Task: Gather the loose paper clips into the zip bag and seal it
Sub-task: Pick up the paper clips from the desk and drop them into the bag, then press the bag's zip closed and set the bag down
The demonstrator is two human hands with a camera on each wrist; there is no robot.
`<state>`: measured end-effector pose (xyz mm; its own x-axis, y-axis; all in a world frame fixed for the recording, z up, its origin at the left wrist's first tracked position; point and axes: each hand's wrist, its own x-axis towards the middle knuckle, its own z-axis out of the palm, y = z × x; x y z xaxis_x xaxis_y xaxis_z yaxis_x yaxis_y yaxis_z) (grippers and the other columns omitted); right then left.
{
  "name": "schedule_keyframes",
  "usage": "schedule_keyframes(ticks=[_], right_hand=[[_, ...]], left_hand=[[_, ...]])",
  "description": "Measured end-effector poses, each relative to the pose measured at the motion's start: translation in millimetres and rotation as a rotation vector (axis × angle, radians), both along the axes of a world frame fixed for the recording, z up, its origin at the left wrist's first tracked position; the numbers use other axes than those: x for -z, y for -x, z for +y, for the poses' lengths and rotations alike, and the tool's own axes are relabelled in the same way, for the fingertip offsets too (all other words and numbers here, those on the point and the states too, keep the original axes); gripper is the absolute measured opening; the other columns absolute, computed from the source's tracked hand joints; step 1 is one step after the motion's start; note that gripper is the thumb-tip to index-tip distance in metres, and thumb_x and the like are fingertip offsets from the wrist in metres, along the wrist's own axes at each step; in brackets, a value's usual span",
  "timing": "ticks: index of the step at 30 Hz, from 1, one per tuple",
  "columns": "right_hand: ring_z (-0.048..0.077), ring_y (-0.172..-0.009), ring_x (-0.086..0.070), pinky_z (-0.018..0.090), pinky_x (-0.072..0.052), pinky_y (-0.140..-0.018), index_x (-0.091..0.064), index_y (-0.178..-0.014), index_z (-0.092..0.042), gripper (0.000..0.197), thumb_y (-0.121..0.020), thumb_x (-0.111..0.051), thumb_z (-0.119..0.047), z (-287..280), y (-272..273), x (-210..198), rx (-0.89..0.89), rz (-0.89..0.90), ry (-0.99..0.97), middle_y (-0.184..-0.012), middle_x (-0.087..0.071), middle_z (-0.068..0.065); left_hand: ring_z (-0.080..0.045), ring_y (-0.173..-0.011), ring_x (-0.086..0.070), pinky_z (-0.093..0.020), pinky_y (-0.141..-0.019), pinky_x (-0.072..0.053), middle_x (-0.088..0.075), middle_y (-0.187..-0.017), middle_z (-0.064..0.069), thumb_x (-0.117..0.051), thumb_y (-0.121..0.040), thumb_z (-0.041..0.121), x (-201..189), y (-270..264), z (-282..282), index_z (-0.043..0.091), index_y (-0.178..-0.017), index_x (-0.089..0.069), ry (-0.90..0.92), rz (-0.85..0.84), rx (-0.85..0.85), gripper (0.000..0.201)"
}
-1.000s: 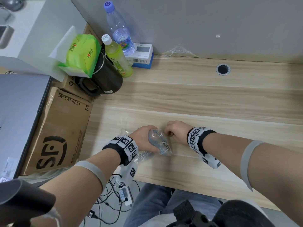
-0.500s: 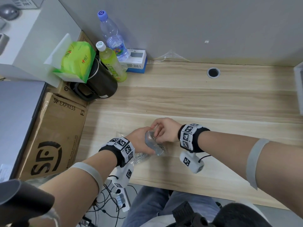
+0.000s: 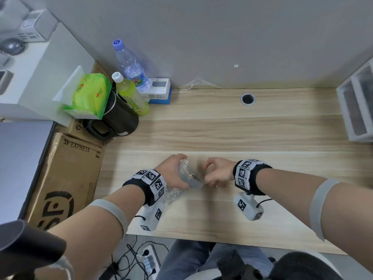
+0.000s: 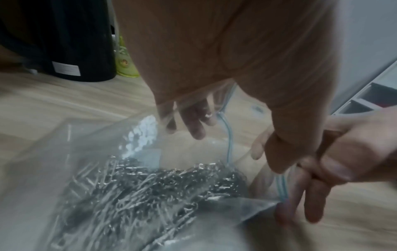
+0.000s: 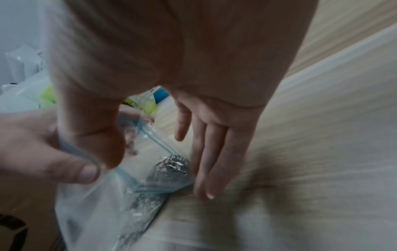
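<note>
My left hand (image 3: 171, 174) grips the clear zip bag (image 3: 189, 175) at its mouth and holds it tilted just above the wooden desk (image 3: 242, 134). A pile of silver paper clips (image 4: 150, 186) lies inside the bag. The blue zip strip (image 4: 228, 144) gapes open, with my left thumb (image 5: 75, 169) pinching the rim. My right hand (image 3: 216, 172) is at the bag's mouth. Its fingers (image 5: 212, 161) point straight down to the desk beside the clips (image 5: 171, 164), and its thumb lies against the rim. I see no loose clips on the desk.
A black kettle (image 3: 119, 118), a green drink bottle (image 3: 131, 98), a water bottle (image 3: 131, 65), a blue-and-white box (image 3: 159, 91) and a green tissue pack (image 3: 90, 96) crowd the back left. A cardboard box (image 3: 66, 172) stands left, a white tray (image 3: 357, 110) far right, a cable hole (image 3: 247, 99) behind.
My right hand rose from the desk to the bag's mouth, then dropped beside it with its fingers straightened. My left hand has kept hold of the bag and tilted it up.
</note>
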<state>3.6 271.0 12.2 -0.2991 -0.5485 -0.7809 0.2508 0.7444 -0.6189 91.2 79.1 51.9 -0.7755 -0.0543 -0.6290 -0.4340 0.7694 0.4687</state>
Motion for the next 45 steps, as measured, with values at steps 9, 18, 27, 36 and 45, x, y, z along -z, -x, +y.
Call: schedule_keyframes(ticks=[9,18,27,36,45], right_hand=[[0.02,-0.076,-0.065,0.036,-0.053,-0.081,-0.062,-0.079,-0.027,0.028,-0.065,-0.084,-0.037,18,6,-2,-0.121,0.299,0.047,-0.085,-0.07,0.001],[0.014,-0.068,-0.062,0.037,-0.058,-0.078,-0.071,-0.069,-0.017,0.006,-0.072,-0.074,-0.014,40,46,-43,-0.037,0.514,0.06,-0.069,-0.067,-0.003],[0.021,-0.077,-0.068,0.037,-0.059,-0.072,-0.069,-0.069,-0.015,0.005,-0.067,-0.072,-0.017,61,103,-110,-0.159,0.744,-0.029,-0.077,-0.072,0.0],[0.02,-0.081,-0.062,0.033,-0.056,-0.069,-0.06,-0.079,-0.025,0.015,-0.074,-0.059,-0.012,74,130,-132,-0.388,0.922,-0.318,-0.089,-0.066,-0.006],[0.015,-0.113,-0.055,0.04,-0.037,-0.104,-0.054,-0.122,-0.035,0.045,-0.08,-0.067,-0.044,23,99,-109,-0.547,1.017,-0.005,-0.119,-0.063,-0.013]], left_hand=[[-0.014,-0.081,-0.056,-0.029,-0.062,-0.049,-0.054,-0.1,0.002,-0.085,-0.057,0.034,-13,30,23,0.025,-0.12,-0.041,0.026,0.129,-0.009,0.078],[-0.015,-0.097,-0.054,-0.029,-0.083,-0.048,-0.049,-0.111,0.001,-0.087,-0.049,0.046,-42,52,27,0.021,-0.126,-0.035,-0.024,0.175,-0.064,0.096],[-0.008,-0.066,-0.06,-0.02,-0.064,-0.047,-0.07,-0.092,0.001,-0.084,-0.067,0.02,-71,83,25,0.019,-0.108,-0.056,-0.137,0.191,-0.13,0.05],[-0.016,-0.069,-0.072,-0.028,-0.067,-0.056,-0.074,-0.069,-0.004,-0.071,-0.08,0.015,-74,93,25,0.018,-0.079,-0.07,-0.108,0.253,-0.094,0.004],[-0.007,-0.063,-0.057,-0.019,-0.065,-0.045,-0.067,-0.072,0.004,-0.074,-0.082,0.019,-65,95,33,0.024,-0.075,-0.068,-0.055,0.303,-0.057,0.01]])
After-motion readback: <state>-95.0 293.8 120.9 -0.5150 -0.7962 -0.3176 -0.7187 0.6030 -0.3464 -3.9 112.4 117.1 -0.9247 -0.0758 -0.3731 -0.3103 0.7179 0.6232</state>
